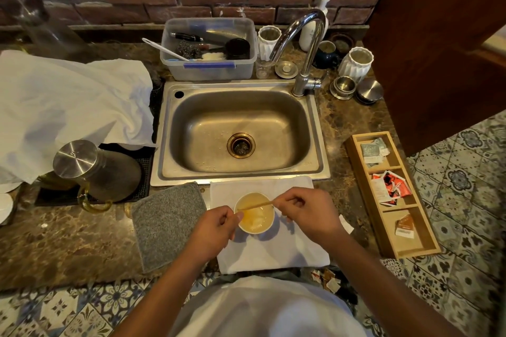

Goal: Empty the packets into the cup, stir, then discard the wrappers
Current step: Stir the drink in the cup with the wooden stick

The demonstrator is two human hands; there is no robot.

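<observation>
A white paper cup [254,213] with pale yellowish liquid stands on a white cloth [287,252] in front of the sink. My right hand [304,210] pinches the upper end of a thin wooden stir stick [256,204] that slants down into the cup. My left hand [216,230] curls against the cup's left side, thumb at the rim. A small white wrapper [345,224] pokes out on the counter behind my right wrist. More packets lie in a wooden tray [367,200] to the right.
A steel sink [238,131] with a tap [304,44] lies just beyond the cup. A grey mat [167,221] sits left of the cloth, a steel jug [95,169] further left. Torn wrappers [328,280] lie in a bin below the counter edge.
</observation>
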